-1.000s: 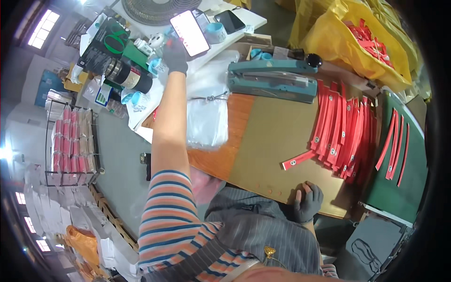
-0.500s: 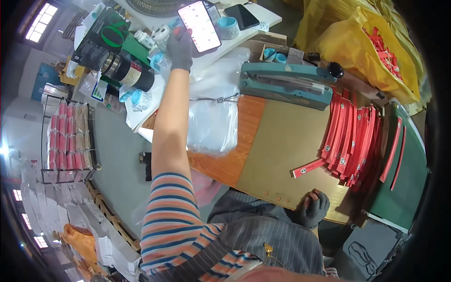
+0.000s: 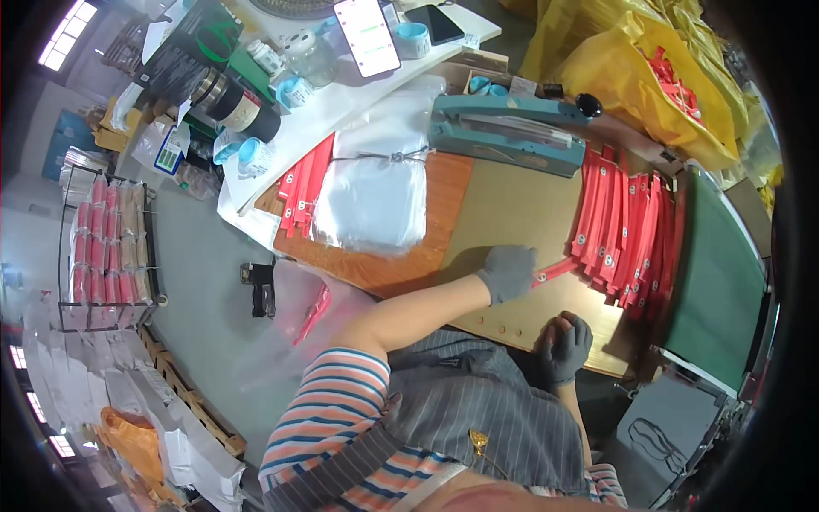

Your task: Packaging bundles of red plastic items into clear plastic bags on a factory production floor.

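My left hand point(image 3: 509, 274), in a grey glove, reaches across the brown board point(image 3: 503, 218). Its fingers close over the near end of a red paper strip point(image 3: 556, 271) that juts left from a row of similar strips point(image 3: 621, 230) on the board's right side. My right hand point(image 3: 565, 348), in a grey glove with bare fingertips, rests by the board's front edge with its fingers curled. Whatever it holds, if anything, is hidden. A tied stack of clear plastic bags point(image 3: 371, 200) lies left of the board, with more red strips point(image 3: 304, 189) beside it.
A long teal stapler-like device point(image 3: 512, 136) stands behind the board. On the white table, a lit phone point(image 3: 368, 38), tape rolls point(image 3: 254, 156) and a black thermos point(image 3: 235, 107) sit. Yellow sacks point(image 3: 631, 64) hang at the back right; a green surface point(image 3: 717, 282) lies right.
My left hand has come back from the phone to the jutting strip. The phone now lies without a hand near it. The right hand stays curled at the board's edge. The view has shifted slightly.
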Tool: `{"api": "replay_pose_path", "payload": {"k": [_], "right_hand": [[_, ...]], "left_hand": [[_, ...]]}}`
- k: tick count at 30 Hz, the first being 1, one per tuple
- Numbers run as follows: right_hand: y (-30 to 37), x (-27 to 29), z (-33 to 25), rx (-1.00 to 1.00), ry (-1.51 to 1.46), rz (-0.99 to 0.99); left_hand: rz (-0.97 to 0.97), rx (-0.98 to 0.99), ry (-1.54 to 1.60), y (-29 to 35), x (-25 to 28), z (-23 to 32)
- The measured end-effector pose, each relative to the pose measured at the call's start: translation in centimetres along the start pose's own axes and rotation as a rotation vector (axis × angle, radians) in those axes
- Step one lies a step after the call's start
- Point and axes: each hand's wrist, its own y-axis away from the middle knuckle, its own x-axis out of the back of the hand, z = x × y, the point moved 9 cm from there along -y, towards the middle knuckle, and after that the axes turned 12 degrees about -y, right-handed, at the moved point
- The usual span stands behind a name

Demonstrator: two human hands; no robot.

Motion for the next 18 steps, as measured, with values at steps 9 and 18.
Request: {"api": "replay_pose_path", "payload": {"k": [9,18], "right_hand": [[-0.1,0.5,-0.4,0.053,-0.013,0.066],[2.8,3.9,3.5,-0.143,-0.404,0.239]], "left_hand": [[0.323,0.038,-0.24,1.1,1.0,3.0],[-0.118,-0.323,-0.103,10.0,0.2,5.4]]}}
